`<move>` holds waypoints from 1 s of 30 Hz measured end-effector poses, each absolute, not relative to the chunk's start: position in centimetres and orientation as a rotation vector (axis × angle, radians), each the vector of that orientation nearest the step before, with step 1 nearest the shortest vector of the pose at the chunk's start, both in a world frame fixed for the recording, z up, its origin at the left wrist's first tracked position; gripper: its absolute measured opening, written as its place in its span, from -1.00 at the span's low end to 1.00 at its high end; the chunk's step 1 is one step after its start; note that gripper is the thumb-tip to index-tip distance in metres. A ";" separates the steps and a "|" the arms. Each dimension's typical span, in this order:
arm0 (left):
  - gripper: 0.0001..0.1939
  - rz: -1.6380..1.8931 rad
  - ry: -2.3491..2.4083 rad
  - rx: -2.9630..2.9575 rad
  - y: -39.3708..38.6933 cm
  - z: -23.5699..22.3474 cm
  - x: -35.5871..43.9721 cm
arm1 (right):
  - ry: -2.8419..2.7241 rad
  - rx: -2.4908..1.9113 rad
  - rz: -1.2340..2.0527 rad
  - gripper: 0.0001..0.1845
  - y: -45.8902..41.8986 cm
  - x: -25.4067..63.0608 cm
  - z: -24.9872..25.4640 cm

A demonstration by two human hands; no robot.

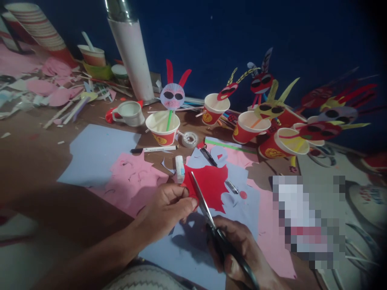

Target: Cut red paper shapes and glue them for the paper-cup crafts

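Note:
A jagged piece of red paper (211, 183) is pinched between the thumb and fingers of my left hand (172, 205). My right hand (238, 249) grips the black handles of a pair of scissors (203, 201), whose blades lie against the red paper close to my left thumb. Whether the blades are apart is hard to make out. Below both hands are sheets of pale blue paper (193, 257) and pink paper (272, 233). A small white glue bottle (179, 168) lies just beyond my left fingers.
Several red paper cups (163, 127) with paper faces on straws line the back. Nearby are a marker (160, 149), a tape roll (190, 139), a white mug (128, 113) and a tall white cylinder (133, 60). Paper scraps (60, 90) and stacked cups (39, 26) sit at left.

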State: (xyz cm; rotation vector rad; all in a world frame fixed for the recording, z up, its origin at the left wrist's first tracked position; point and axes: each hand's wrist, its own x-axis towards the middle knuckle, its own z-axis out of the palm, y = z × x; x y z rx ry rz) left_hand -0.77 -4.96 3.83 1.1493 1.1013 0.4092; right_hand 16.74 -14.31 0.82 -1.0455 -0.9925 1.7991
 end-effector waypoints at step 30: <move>-0.73 0.336 1.091 1.156 -4.9 4.1 -0.8 | -0.962 -1.038 1.797 -0.44 -14.4 16.3 1.1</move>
